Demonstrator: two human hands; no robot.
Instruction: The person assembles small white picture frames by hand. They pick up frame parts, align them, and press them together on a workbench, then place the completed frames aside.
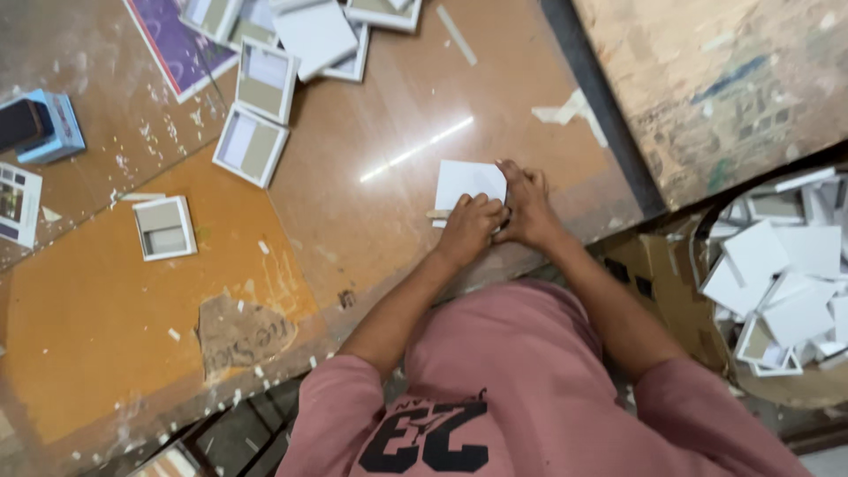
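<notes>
A white card (468, 183) lies on the table (371, 221), box trays (252, 146) well left.

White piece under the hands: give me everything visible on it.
The white piece is a small, flat, roughly square item, plain white on top, looking like card or thin board. It lies flat on the brown worktable near its front edge. The left hand and right hand press on its near edge, covering that part. A thin tan strip shows at its lower left corner.
</notes>
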